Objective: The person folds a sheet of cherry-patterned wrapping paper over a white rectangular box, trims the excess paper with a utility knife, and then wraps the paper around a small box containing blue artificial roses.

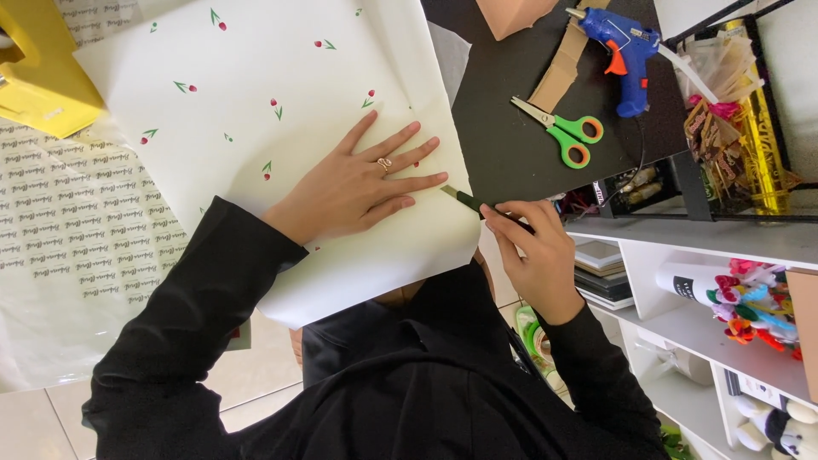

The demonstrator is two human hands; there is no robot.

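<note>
- Cutting looks to be the step in hand: the right hand (532, 255) grips a dark-handled knife (467, 201), fingers clenched round it, blade tip at the right edge of the cream cherry-print paper (256, 94).
- Left hand (358, 183) lies flat on that sheet, fingers spread and released, wrist straight.
- Next move likely calls for a steady pull along the fold.
- Green scissors (567, 132) and blue glue gun (626, 51) lie well apart.

Bright, even daylight, soft shadow cast under the left hand (358, 183) on the white paper (281, 102), mild glare on the floor tiles (256, 366), sharp focus at centre, wide-angle bending at the edges, black sleeves rendered without detail.
</note>
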